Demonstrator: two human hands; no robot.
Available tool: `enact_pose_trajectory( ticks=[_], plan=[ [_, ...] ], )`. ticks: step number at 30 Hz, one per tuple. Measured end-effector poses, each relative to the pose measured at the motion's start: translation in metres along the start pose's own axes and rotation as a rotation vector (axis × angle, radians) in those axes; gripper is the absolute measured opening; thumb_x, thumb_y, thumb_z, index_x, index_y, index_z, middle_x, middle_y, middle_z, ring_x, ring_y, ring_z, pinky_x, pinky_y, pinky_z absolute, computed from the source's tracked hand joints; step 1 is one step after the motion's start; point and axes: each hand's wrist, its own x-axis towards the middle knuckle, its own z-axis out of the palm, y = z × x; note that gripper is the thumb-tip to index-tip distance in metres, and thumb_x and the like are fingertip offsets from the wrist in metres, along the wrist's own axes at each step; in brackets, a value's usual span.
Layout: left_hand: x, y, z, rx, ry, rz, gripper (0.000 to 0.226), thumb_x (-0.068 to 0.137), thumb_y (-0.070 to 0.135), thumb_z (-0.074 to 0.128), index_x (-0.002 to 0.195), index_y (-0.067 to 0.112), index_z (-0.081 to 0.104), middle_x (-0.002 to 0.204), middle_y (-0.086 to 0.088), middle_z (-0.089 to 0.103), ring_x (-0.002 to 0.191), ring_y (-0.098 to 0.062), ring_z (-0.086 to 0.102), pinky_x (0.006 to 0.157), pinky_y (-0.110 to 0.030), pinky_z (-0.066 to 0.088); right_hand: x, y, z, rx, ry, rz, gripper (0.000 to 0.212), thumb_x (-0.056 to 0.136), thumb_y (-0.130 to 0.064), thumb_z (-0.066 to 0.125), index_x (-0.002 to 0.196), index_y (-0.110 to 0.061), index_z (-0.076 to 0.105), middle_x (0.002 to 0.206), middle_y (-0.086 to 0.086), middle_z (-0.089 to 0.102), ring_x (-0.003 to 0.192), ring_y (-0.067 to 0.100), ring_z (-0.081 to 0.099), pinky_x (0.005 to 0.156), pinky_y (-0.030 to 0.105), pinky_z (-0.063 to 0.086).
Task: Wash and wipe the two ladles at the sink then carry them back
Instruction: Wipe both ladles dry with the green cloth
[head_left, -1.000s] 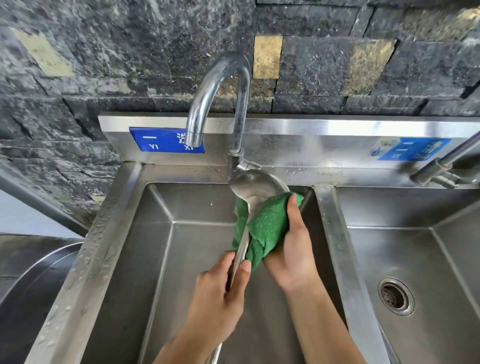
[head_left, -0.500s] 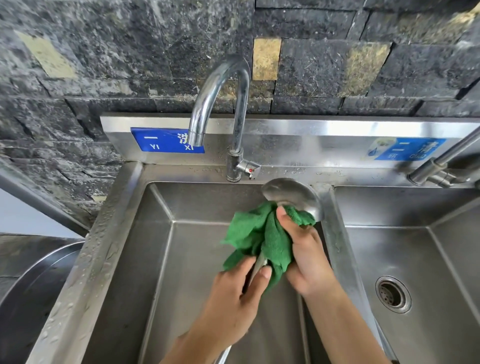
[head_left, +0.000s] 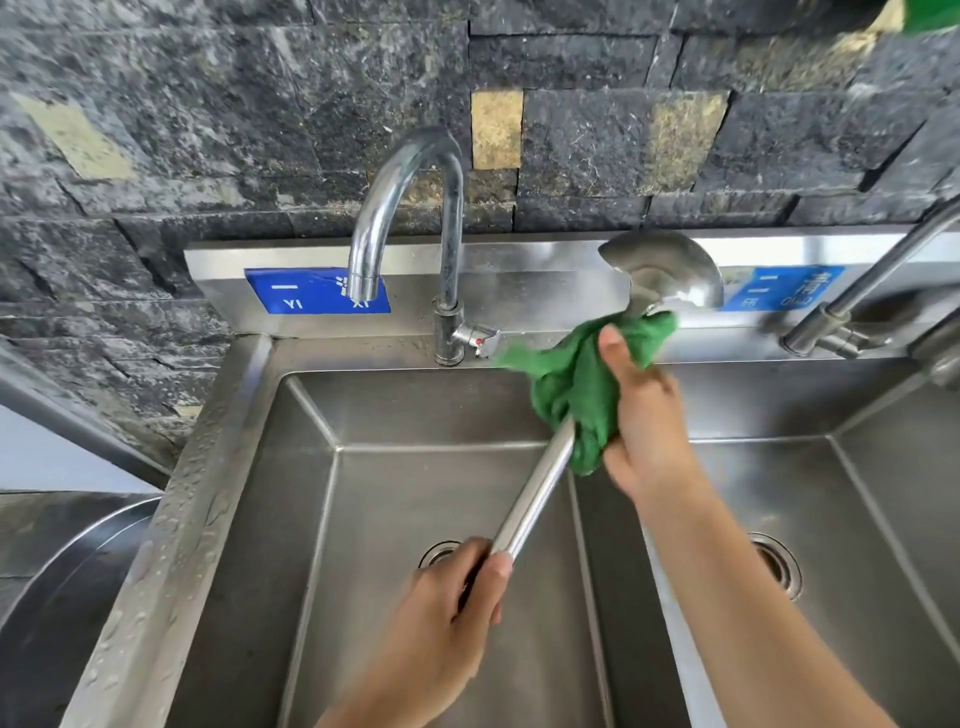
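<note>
A steel ladle (head_left: 540, 483) slants up to the right over the divider between two sink basins, its bowl (head_left: 665, 270) in front of the steel backsplash. My left hand (head_left: 452, 608) grips the lower end of the handle. My right hand (head_left: 644, 415) holds a green cloth (head_left: 576, 384) wrapped around the handle just below the bowl. Only one ladle is in view.
The left basin (head_left: 395, 499) has a drain partly hidden by my left hand. The right basin (head_left: 852, 499) has its own drain (head_left: 776, 564). A curved tap (head_left: 410, 208) stands behind the left basin, a second tap (head_left: 852, 312) at far right. A round metal vessel (head_left: 57, 587) sits at left.
The ladle has swung up and to the right, its bowl now up at the backsplash. My left hand slid down to the handle's end; the cloth stayed just below the bowl.
</note>
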Motion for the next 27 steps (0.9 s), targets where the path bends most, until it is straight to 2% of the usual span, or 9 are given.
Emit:
enact_pose_trajectory(
  ticks=[2,4,8,10,17,21,24,26,27],
  plan=[
    [0.009,0.009,0.006,-0.017,0.02,0.026,0.036,0.102,0.038,0.043,0.072,0.02,0.049,0.054,0.0,0.05,0.035,-0.016,0.045,0.044,-0.02,0.034,-0.031,0.015,0.0,-0.025,-0.061,0.091,0.017,0.1,-0.016,0.06,0.1,0.0,0.065,0.085,0.01,0.076,0.074,0.025,0.076,0.066,0.037,0.062],
    [0.011,0.016,0.01,-0.04,0.021,0.024,0.038,0.102,0.036,0.043,0.07,0.018,0.049,0.05,-0.009,0.049,0.032,-0.021,0.044,0.041,-0.021,0.034,-0.059,0.029,-0.004,-0.081,-0.069,0.161,0.024,0.1,-0.018,0.06,0.104,0.005,0.064,0.083,0.014,0.072,0.069,0.024,0.074,0.061,0.036,0.061],
    [-0.004,0.026,0.019,-0.106,0.002,-0.006,0.036,0.102,0.034,0.044,0.074,0.013,0.052,0.05,0.0,0.051,0.032,-0.018,0.043,0.037,-0.027,0.034,-0.071,0.024,-0.02,-0.167,-0.07,0.242,0.03,0.096,-0.024,0.065,0.109,0.003,0.066,0.096,0.018,0.072,0.088,0.029,0.073,0.081,0.044,0.062],
    [-0.014,0.03,0.025,-0.137,-0.005,-0.028,0.036,0.102,0.035,0.043,0.079,0.01,0.055,0.053,0.001,0.052,0.032,-0.019,0.043,0.034,-0.028,0.032,-0.052,0.003,-0.022,-0.162,-0.053,0.195,0.036,0.097,-0.026,0.064,0.115,0.005,0.064,0.102,0.019,0.072,0.09,0.03,0.072,0.083,0.045,0.063],
    [-0.027,0.054,0.035,-0.202,0.006,-0.05,0.042,0.096,0.049,0.043,0.078,0.012,0.053,0.055,-0.001,0.051,0.028,-0.018,0.042,0.033,-0.025,0.028,0.0,-0.072,0.003,-0.12,0.018,0.041,0.016,0.1,-0.023,0.063,0.098,-0.007,0.065,0.08,0.006,0.076,0.066,0.018,0.074,0.055,0.032,0.061],
    [0.006,0.077,0.044,-0.198,0.09,-0.049,0.034,0.104,0.033,0.043,0.076,0.013,0.047,0.05,0.001,0.052,0.031,-0.023,0.048,0.036,-0.027,0.034,-0.053,-0.032,-0.005,-0.261,-0.149,0.12,0.012,0.097,-0.02,0.066,0.091,-0.011,0.068,0.083,0.006,0.076,0.079,0.022,0.074,0.075,0.039,0.063],
    [0.02,0.093,0.043,-0.195,0.018,-0.064,0.027,0.101,0.018,0.051,0.077,0.008,0.05,0.057,0.001,0.057,0.048,-0.018,0.06,0.048,-0.029,0.046,-0.066,-0.026,-0.024,-0.408,-0.197,0.044,0.012,0.093,-0.026,0.072,0.084,-0.018,0.072,0.085,0.008,0.076,0.088,0.027,0.074,0.089,0.048,0.061],
    [0.024,0.102,0.031,-0.014,-0.091,-0.01,0.024,0.097,0.016,0.058,0.076,0.004,0.059,0.065,0.004,0.061,0.059,-0.001,0.061,0.062,-0.02,0.051,-0.062,-0.039,-0.034,-0.501,-0.233,0.007,0.013,0.087,-0.032,0.074,0.083,-0.019,0.073,0.086,0.009,0.077,0.089,0.029,0.074,0.088,0.048,0.061],
    [0.027,0.109,0.023,0.037,-0.151,0.005,0.018,0.096,0.015,0.06,0.082,0.005,0.065,0.074,0.004,0.067,0.068,-0.002,0.067,0.07,-0.021,0.055,-0.061,-0.048,-0.039,-0.533,-0.255,0.006,0.015,0.088,-0.031,0.073,0.085,-0.016,0.073,0.086,0.009,0.076,0.087,0.03,0.074,0.086,0.046,0.061]
  ],
)
